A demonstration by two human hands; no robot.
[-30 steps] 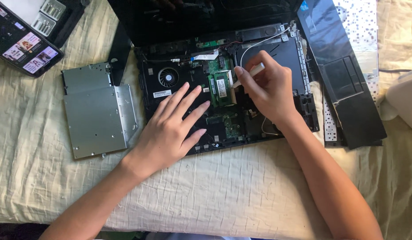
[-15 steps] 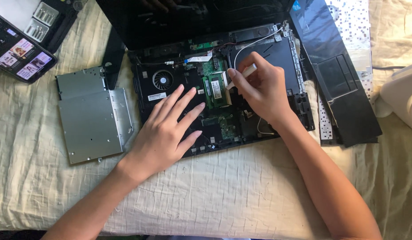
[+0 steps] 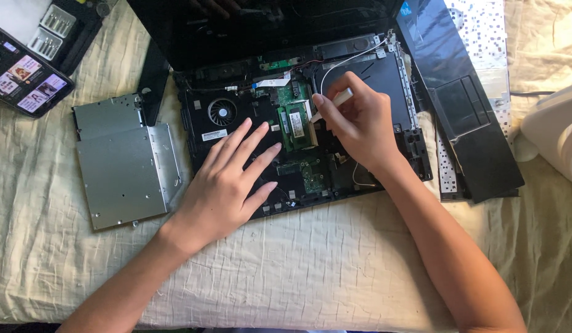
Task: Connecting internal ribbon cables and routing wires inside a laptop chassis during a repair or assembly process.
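Since the earlier frame, both hands keep their posts; only the view has shifted slightly. Left hand [image 3: 227, 185] lies flat and open on the laptop base [image 3: 236, 132], likely steadying it. Right hand [image 3: 360, 123] pinches one white tool [image 3: 335, 102], tip at the green memory module [image 3: 296, 123] at board centre. One fan [image 3: 223, 113] at 9 o'clock of the module. One silver drive [image 3: 122, 163] lies at 9 o'clock of the base, one phone [image 3: 24, 77] at 10.

I see wrinkled, matt cream cloth [image 3: 335, 271] under everything. At frame left lies a brushed, dull grey metal drive [image 3: 125, 166]. The black plastic panel [image 3: 465, 105] at upper right looks glossy. Centre, green circuit boards [image 3: 296, 123] appear matt.
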